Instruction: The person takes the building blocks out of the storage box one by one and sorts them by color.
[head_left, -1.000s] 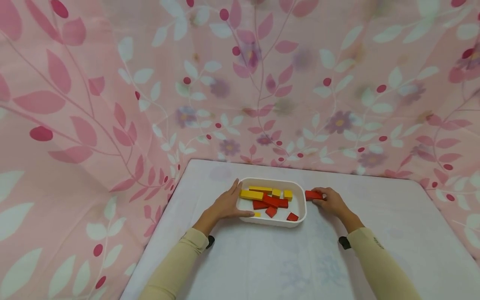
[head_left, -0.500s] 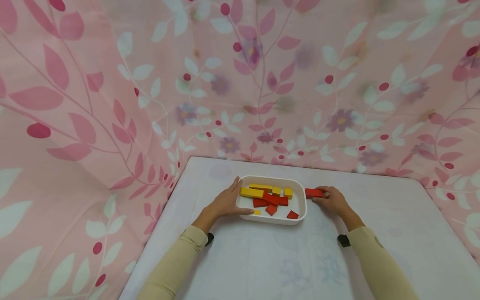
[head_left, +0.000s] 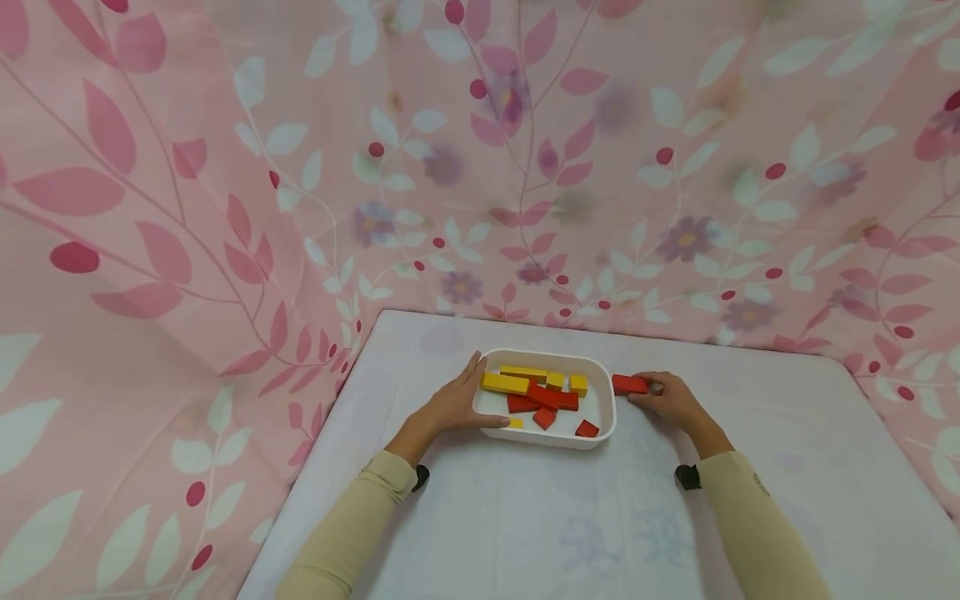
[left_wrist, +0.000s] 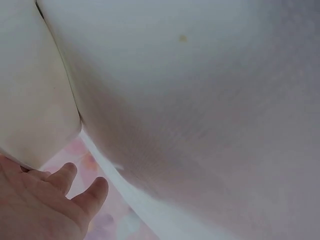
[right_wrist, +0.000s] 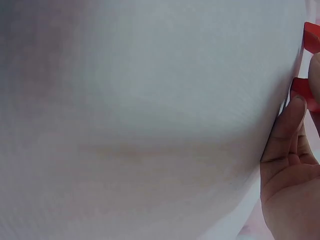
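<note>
A white tray (head_left: 551, 443) with rounded corners stands toward the back of the table. My left hand (head_left: 453, 406) rests on the tray's left end, fingers along the far left rim and thumb across the near rim. In the left wrist view, the fingers (left_wrist: 92, 197) look extended beside the tray's pale wall (left_wrist: 40, 85). Just outside the tray's right end, my right hand (head_left: 670, 402) pinches a red block (head_left: 628, 384) by its right end. Red shows on both sides of a finger in the right wrist view; whether that is one block or two I cannot tell.
Inside the tray are yellow blocks (head_left: 506, 383) and red blocks (head_left: 547, 396), some stacked across each other. A loose red piece (head_left: 587, 428) lies near its front right corner. White cloth (head_left: 525, 525) covers the table; a pink floral curtain (head_left: 465, 167) hangs behind.
My right fingers have shifted a little on the red block, and more of its upper face shows now. My left hand and the tray stay in place.
</note>
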